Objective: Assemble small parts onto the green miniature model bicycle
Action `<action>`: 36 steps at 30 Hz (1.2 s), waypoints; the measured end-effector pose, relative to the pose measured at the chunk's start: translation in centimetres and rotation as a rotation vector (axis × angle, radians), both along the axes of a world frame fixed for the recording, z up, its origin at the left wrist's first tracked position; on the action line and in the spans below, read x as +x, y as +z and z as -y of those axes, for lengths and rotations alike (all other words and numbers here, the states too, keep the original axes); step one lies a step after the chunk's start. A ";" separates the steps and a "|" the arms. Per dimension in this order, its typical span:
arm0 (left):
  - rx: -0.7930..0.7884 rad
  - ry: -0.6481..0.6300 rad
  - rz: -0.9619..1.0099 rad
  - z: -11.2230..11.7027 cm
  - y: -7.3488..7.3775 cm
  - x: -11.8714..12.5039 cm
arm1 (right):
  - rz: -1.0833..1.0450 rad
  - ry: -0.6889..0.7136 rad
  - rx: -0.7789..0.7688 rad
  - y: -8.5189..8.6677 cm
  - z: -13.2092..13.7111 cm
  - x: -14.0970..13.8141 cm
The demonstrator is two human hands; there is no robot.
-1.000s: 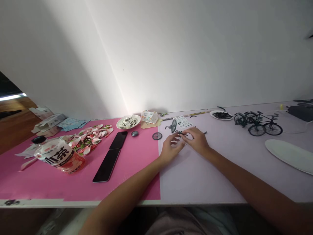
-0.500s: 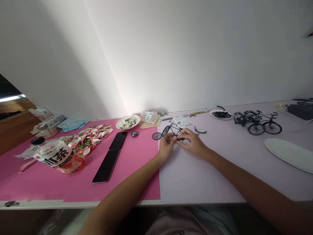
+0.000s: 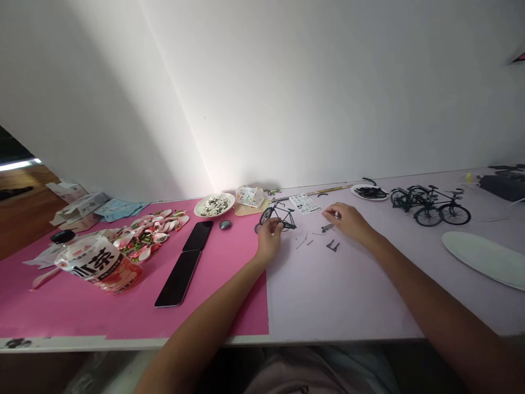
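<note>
Toy bike [image 3: 282, 214], dark, one wheel on, is sitting nr the seam btwn the pink and pale tabletop halves; L hand [image 3: 269, 234] is pinching it low btwn thumb and fingers, the handlebar and frame showing above; can't tell if the bike's touching the table; a loose wheel [image 3: 257, 228] is showing just L of the hand, partly hidden.

R hand [image 3: 345, 218] is hovering to the right, fingers curled and thumb close to them, a narrow gap at most; can't tell if it's holding anything; a small grey part [image 3: 327, 227] is lying just under its fingertips; a dark forked part [image 3: 332, 247] is lying nearer the body, w/ thin sticks [image 3: 302, 241] scattered btwn the hands.

Behind, a printed sheet [image 3: 305, 204] is lying flat; to the R, a plate [image 3: 356, 196] is holding black bits, and a cluster of dark toy bikes [image 3: 454, 212] is standing beyond; an oval dish [image 3: 484, 257] is lying nearer the R edge.

On the pink side, a mouse [image 3: 225, 225] is sitting nr two black phones [image 3: 178, 279] lying end to end; farther L, a bottle [image 3: 100, 264] is tilting.
</note>
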State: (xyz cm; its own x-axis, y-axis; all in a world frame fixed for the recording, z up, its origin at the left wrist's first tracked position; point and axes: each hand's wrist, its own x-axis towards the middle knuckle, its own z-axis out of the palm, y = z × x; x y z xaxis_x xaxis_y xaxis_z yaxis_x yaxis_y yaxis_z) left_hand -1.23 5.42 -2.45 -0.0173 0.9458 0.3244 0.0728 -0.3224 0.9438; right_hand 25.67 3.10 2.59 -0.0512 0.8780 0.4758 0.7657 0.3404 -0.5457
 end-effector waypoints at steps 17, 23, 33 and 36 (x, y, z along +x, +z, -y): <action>0.025 0.108 0.056 -2.1 0.7 -1.7 | 0.099 0.163 -0.257 -2.1 -0.6 1.8; 0.087 0.059 -0.097 -0.6 0.6 -0.9 | 0.088 0.133 -0.214 -1.1 0.3 0.3; 0.235 -0.057 -0.289 2.5 1.0 0.9 | -0.086 0.257 0.031 -0.5 2.6 -5.1; 0.262 -0.074 -0.349 2.6 0.6 1.0 | -0.095 0.251 0.051 -0.9 2.6 -5.6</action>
